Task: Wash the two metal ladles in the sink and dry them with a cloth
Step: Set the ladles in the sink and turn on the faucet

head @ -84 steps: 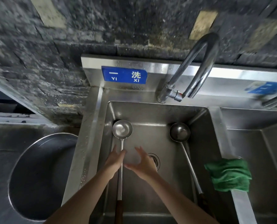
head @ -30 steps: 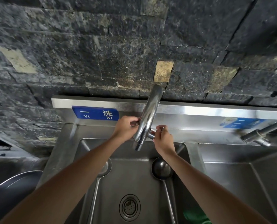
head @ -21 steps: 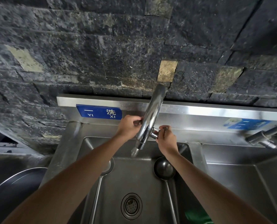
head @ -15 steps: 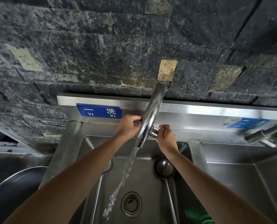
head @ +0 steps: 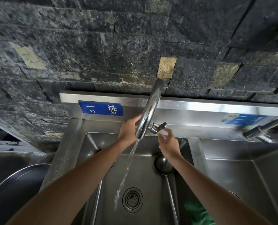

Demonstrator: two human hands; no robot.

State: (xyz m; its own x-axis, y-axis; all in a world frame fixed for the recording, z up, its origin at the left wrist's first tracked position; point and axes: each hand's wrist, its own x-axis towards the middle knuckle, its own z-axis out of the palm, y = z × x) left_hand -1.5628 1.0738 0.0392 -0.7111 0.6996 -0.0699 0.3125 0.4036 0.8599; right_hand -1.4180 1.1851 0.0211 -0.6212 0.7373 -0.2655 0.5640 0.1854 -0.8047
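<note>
Two metal ladles lie in the steel sink (head: 151, 181). The right ladle (head: 163, 164) shows its round bowl under my right wrist, handle running toward me. The left ladle (head: 98, 197) shows mainly its handle; my left forearm hides its bowl. My left hand (head: 129, 129) grips the spout of the curved tap (head: 148, 111). My right hand (head: 166, 140) hangs just below the tap's valve handle (head: 161, 125), fingers apart, off the handle. Water (head: 127, 168) streams from the spout toward the drain (head: 132, 199). A green cloth (head: 198, 213) lies on the divider at the bottom.
A dark stone wall rises behind the steel backsplash with its blue sign (head: 101, 108). A second basin (head: 242, 176) and a second tap (head: 264, 129) are to the right. A large round metal basin (head: 13, 189) sits at the left.
Both hands rose from the left ladle to the tap. Water started flowing and now runs steadily. My right hand has let go of the valve handle and dropped slightly below it.
</note>
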